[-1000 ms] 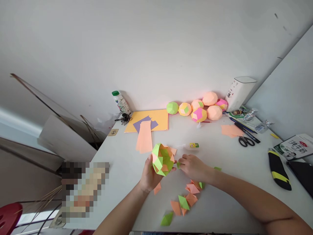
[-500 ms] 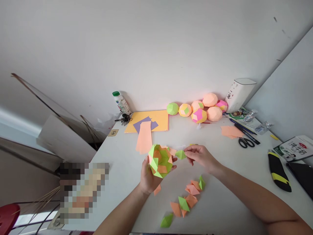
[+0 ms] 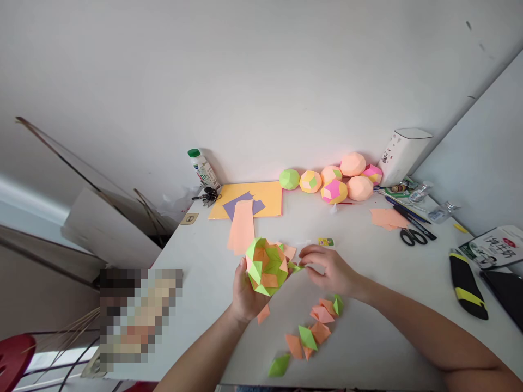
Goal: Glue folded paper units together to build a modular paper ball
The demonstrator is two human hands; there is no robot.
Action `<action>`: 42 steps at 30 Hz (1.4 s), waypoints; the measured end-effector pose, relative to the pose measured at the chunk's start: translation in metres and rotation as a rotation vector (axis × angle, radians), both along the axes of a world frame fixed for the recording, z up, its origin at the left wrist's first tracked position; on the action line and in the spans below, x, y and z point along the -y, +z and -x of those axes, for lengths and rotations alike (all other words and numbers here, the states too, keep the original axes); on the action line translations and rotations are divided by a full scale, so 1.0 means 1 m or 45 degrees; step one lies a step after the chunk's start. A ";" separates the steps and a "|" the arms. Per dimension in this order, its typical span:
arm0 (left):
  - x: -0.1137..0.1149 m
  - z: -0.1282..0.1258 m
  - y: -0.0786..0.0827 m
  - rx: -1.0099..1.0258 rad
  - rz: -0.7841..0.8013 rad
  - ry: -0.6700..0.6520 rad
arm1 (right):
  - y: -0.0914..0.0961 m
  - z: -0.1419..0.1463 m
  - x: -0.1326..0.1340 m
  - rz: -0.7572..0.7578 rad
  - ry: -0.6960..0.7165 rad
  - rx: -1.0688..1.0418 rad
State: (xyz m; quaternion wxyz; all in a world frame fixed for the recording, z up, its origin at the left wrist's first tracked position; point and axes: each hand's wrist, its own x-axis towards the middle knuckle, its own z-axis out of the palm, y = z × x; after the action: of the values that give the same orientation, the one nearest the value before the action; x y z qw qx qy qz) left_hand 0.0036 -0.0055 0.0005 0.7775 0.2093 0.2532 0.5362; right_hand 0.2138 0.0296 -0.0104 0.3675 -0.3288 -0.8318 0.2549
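1. The half-built paper ball [image 3: 267, 267] was in the left hand [image 3: 244, 299], above the table [image 3: 196, 310], its open mouth facing up.
2. The left fingers were partly curled, cupping the ball from below and outside, with the thumb on its left wall; the far fingertips were mostly hidden.
3. The right thumb and forefinger were nearly closed on the outer tip of a green piece [image 3: 295, 267]; the right hand [image 3: 333, 270] had nothing else. Whether the piece's inner end touched the ball could not be told.
4. The ball looked hollow and very light, its folded walls fairly stiff along the creases but likely to dent or pull apart under a squeeze. A loose cup round the outside seemed the safest hold; the open rim looked weakest.
5. The green piece seemed thin and springy, easily bent, so a light pinch at a pointed tip suited it.
6. More folded pieces [image 3: 320, 331] lay on the table nearer the body, probably just as light and easily flattened.
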 end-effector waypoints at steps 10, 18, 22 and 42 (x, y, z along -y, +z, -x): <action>-0.010 0.005 -0.011 0.072 0.179 0.078 | -0.035 -0.027 -0.041 -0.099 -0.336 0.659; -0.009 0.005 -0.007 0.088 0.137 -0.019 | -0.002 -0.028 -0.033 -0.154 -0.362 0.301; -0.006 0.006 -0.005 0.108 0.144 -0.075 | 0.029 -0.032 -0.023 -0.382 -0.061 0.290; -0.005 0.005 0.003 0.126 0.219 -0.068 | 0.044 -0.027 -0.009 -0.547 0.040 0.582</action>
State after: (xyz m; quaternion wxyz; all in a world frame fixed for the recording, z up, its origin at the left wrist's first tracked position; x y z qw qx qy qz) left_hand -0.0016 -0.0007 0.0033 0.8182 0.1219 0.2539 0.5012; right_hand 0.2408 0.0384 0.0332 0.2279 -0.2796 -0.9327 -0.0017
